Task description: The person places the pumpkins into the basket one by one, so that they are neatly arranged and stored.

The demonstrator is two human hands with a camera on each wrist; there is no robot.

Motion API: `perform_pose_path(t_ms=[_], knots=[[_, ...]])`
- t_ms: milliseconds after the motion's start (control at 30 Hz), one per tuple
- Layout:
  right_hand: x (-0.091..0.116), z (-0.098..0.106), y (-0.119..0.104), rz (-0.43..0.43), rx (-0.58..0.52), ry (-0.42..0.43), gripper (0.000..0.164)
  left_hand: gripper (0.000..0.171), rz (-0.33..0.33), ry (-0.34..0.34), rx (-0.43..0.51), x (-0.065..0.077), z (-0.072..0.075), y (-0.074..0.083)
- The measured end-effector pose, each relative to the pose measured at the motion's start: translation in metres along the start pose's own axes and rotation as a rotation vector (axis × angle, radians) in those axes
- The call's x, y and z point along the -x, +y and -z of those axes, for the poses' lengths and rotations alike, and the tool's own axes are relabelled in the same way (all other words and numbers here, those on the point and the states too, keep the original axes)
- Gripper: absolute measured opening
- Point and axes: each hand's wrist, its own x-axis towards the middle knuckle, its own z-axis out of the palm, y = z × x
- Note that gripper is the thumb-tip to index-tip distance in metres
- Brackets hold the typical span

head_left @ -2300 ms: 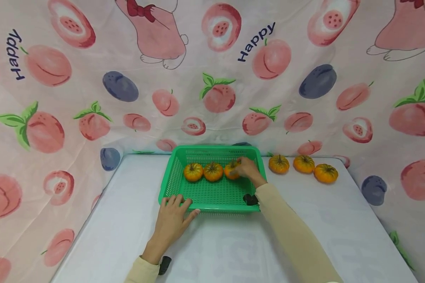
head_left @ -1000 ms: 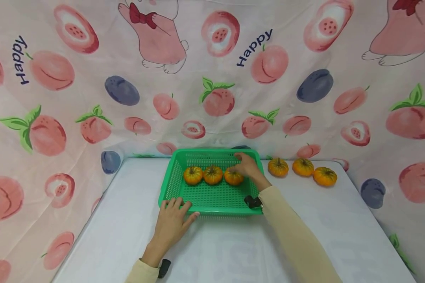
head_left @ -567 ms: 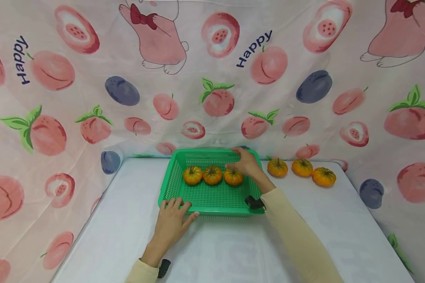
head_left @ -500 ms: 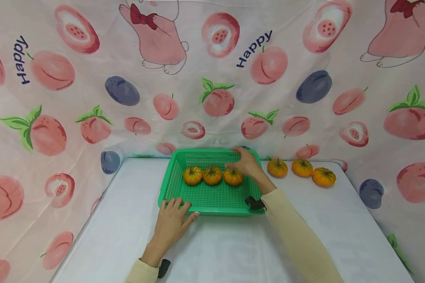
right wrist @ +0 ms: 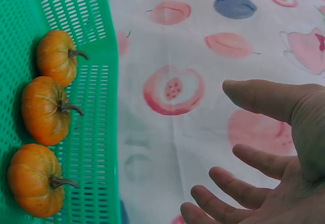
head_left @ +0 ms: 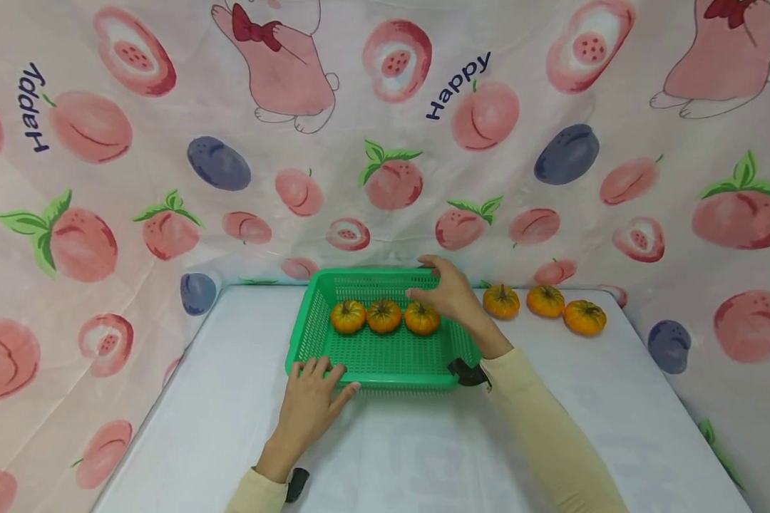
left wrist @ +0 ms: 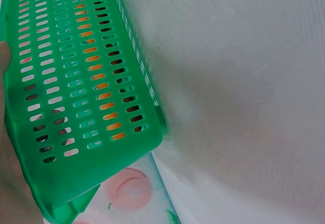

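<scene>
A green perforated plastic basket (head_left: 398,380) stands on the white-covered table, with three small orange pumpkins in a row inside: a left one (head_left: 348,317), a middle one (head_left: 383,315) and a right one (head_left: 421,318). My left hand (head_left: 311,399) rests its fingers over the basket's near left rim. Above the basket's right side hovers my right hand (head_left: 454,291), fingers spread and holding nothing. The right wrist view shows that hand's thumb (right wrist: 264,98) well apart from its fingers, away from the pumpkins.
Three more small pumpkins lie on the table right of the basket: a near one (head_left: 501,302), a middle one (head_left: 545,301) and a far one (head_left: 585,318). Behind the table hangs a fruit-printed cloth (head_left: 359,121). White cloth (head_left: 411,456) covers the table in front of the basket.
My right hand has let go of the right pumpkin in the basket and risen up and to the right, its fingers spreading. My left hand has stayed on the rim.
</scene>
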Motion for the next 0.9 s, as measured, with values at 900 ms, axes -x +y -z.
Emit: perform_pose_path(t_ms=[900], knots=[[0.040, 0.030, 0.012, 0.090, -0.035, 0.157, 0.069, 0.038, 0.014, -0.016, -0.005, 0.000, 0.001, 0.001]])
